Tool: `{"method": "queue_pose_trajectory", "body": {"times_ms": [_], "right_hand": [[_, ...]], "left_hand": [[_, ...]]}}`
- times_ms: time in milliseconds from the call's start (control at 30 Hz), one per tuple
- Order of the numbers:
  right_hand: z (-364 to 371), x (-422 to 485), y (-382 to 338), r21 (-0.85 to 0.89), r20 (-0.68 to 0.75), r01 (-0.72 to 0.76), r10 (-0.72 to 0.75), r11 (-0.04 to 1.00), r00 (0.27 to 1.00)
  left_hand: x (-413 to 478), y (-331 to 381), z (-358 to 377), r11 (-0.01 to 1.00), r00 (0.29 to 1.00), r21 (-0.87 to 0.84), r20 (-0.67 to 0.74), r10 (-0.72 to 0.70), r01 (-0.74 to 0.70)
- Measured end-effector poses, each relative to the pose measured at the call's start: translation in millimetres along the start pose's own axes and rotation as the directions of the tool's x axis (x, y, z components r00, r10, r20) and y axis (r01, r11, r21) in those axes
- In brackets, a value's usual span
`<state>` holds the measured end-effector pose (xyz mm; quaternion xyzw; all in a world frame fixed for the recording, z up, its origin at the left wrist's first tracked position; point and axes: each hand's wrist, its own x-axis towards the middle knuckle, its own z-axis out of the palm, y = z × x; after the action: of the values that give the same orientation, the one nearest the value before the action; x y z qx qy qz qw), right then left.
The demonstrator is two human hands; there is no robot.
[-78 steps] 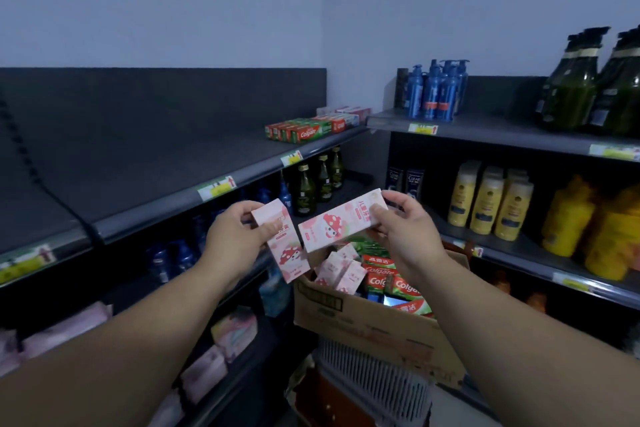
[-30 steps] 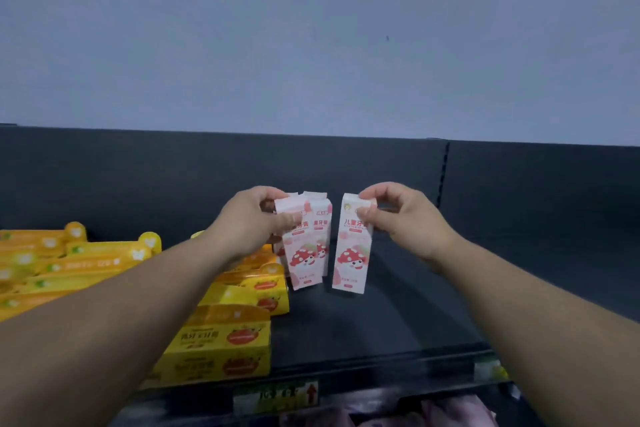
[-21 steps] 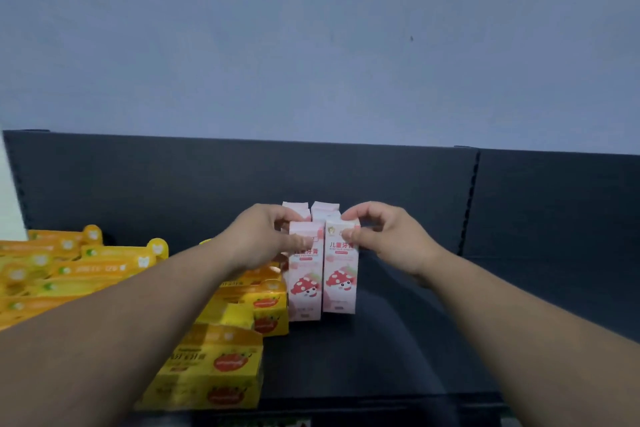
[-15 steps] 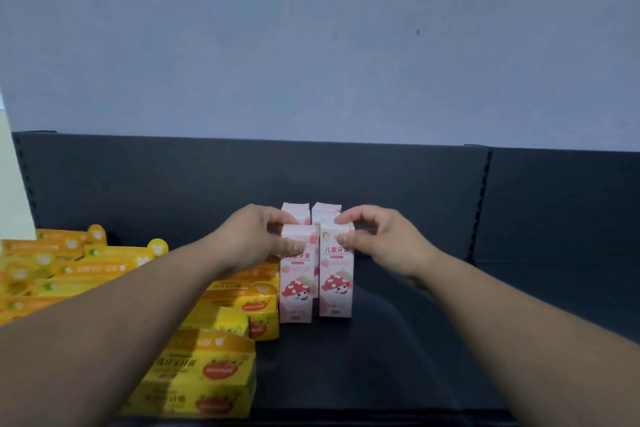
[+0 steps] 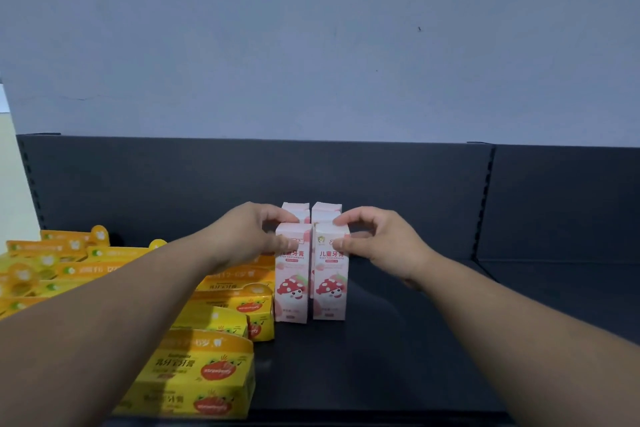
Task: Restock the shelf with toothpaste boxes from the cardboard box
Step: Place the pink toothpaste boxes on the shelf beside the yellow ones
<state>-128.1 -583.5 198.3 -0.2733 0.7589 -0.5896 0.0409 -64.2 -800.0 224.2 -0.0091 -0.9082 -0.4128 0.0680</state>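
Two pink toothpaste boxes with a mushroom cartoon stand upright side by side on the dark shelf (image 5: 398,357). My left hand (image 5: 247,236) pinches the top of the left pink box (image 5: 291,288) between thumb and fingers. My right hand (image 5: 377,239) pinches the top of the right pink box (image 5: 329,288) the same way. Both boxes rest on the shelf surface, touching each other. Behind them stand more pink boxes (image 5: 325,211), of which only the tops show. The cardboard box is out of view.
Yellow strawberry toothpaste boxes (image 5: 197,381) lie in stacks along the shelf's left side, right up against the left pink box. The shelf's dark back panel (image 5: 415,191) rises behind, with a pale wall above. Bare shelf surface stretches to the right.
I turned from the cardboard box to this shelf carrying a pink box in each hand, then set both down upright in front of the earlier pink boxes. Both hands still hold the tops.
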Motion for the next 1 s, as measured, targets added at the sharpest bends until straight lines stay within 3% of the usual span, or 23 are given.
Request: {"method": "queue_pose_trajectory", "body": {"times_ms": [333, 500, 700, 800, 900, 1000], "right_hand": [[2.3, -16.6, 6.2, -0.044, -0.178, 0.001, -0.009, 0.999, 0.984], [5.7, -45.1, 2.1, -0.128, -0.323, -0.039, -0.005, 0.991, 0.947], [0.3, -100.6, 3.5, -0.254, -0.442, -0.164, 0.036, 0.953, 0.896], [-10.5, -135.0, 3.1, -0.416, -0.5, -0.246, 0.006, 0.876, 0.866], [-26.8, -174.5, -1.2, -0.614, -0.508, -0.345, -0.02, 0.709, 0.861], [-46.1, -218.0, -5.0, -0.671, -0.55, -0.455, 0.017, 0.585, 0.835]], "left_hand": [[-10.5, -9.5, -3.9, 0.989, 0.983, 0.094, -0.133, 0.128, -0.116], [-21.9, -2.6, 2.9, 0.957, 0.939, 0.169, -0.213, 0.271, -0.238], [-38.5, 18.9, 41.6, 0.843, 0.856, 0.287, -0.12, 0.502, -0.455], [-48.9, 28.0, 70.6, 0.815, 0.84, 0.254, -0.016, 0.543, -0.522], [-62.8, 39.3, 102.7, 0.78, 0.814, 0.248, 0.077, 0.576, -0.575], [-79.0, 54.7, 136.7, 0.77, 0.806, 0.238, 0.142, 0.575, -0.592]]}}
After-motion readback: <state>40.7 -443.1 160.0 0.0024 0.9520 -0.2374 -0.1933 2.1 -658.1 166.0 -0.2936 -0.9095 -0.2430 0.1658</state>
